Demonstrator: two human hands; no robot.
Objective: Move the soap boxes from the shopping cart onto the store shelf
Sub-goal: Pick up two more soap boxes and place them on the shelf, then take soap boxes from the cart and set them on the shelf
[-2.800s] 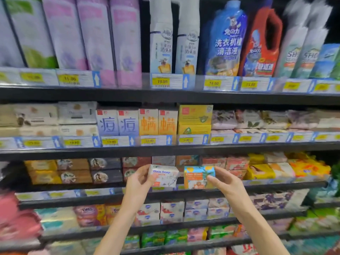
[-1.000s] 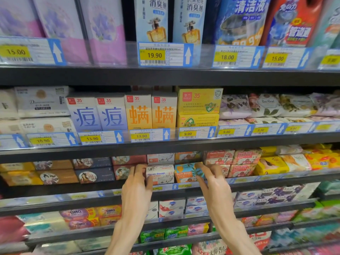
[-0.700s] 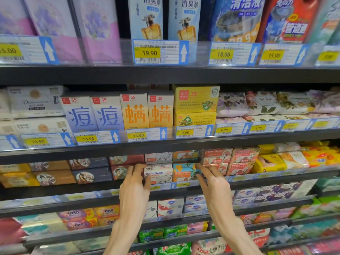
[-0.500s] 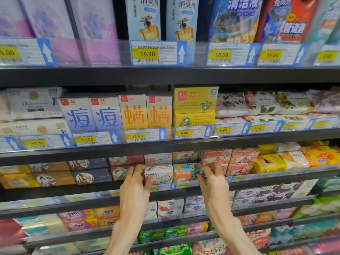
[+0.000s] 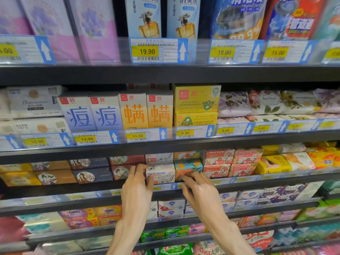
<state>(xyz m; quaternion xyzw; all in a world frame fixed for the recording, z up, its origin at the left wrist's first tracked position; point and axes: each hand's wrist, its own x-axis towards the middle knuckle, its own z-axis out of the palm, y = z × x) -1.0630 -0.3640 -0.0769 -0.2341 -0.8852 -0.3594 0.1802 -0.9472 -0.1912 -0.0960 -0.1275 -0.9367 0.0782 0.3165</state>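
White cardboard "Goat Soap" box (image 5: pixel 160 174) is sitting on the dark metal shelf (image 5: pixel 55 189) at frame centre; left hand (image 5: pixel 137 190) is touching its left edge, fingers loosely extended, not gripping. Right hand (image 5: pixel 199 190) is hovering with fingers spread at the orange-and-teal soap box (image 5: pixel 188 167) just right of it; contact is unclear. Pink goat soap boxes (image 5: pixel 231 161) are stacking further right, dark portrait-printed boxes (image 5: pixel 92 173) to the left.
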